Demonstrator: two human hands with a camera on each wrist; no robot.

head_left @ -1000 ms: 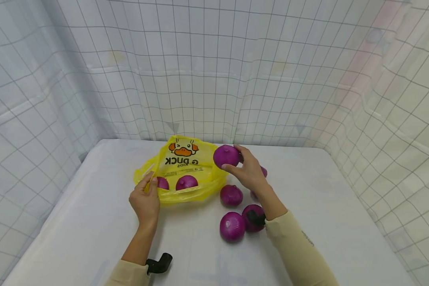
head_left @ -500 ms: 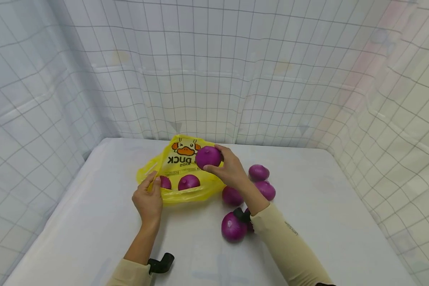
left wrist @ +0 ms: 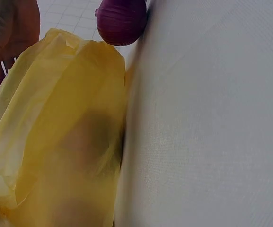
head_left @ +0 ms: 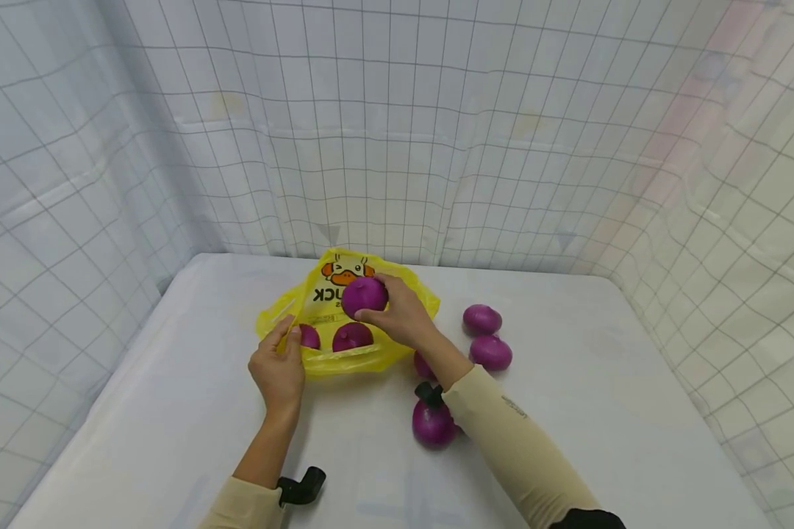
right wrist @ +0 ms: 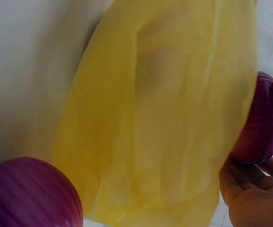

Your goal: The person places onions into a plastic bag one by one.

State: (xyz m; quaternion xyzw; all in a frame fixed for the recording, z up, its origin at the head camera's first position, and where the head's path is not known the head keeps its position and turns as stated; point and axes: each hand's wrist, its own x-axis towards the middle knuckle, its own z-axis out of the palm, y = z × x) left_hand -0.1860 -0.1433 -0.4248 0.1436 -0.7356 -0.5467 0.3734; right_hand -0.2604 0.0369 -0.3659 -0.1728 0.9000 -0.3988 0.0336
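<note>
A yellow plastic bag [head_left: 406, 353] with a duck print lies with its mouth spread on the white table. Inside it sit two purple onions, one onion [head_left: 353, 336] near the middle and another onion [head_left: 309, 336] partly behind the left fingers. My left hand [head_left: 279, 367] pinches the bag's near left rim. Over the bag's mouth, my right hand [head_left: 400, 312] holds a purple onion [head_left: 364, 297] between thumb and fingers. In the right wrist view, this held onion [right wrist: 264, 125] shows beyond the yellow plastic. Bag folds hide most of what is inside in the left wrist view.
Right of the bag rest more onions: a far onion [head_left: 482, 320], one just in front of it [head_left: 491, 353], and a near onion [head_left: 434, 425]. Others are partly hidden under the right forearm. A white gridded curtain [head_left: 397, 132] surrounds the table [head_left: 569, 382].
My right hand has carried its onion leftward from beside the bag to over its opening. The left hand keeps its pinch on the rim.
</note>
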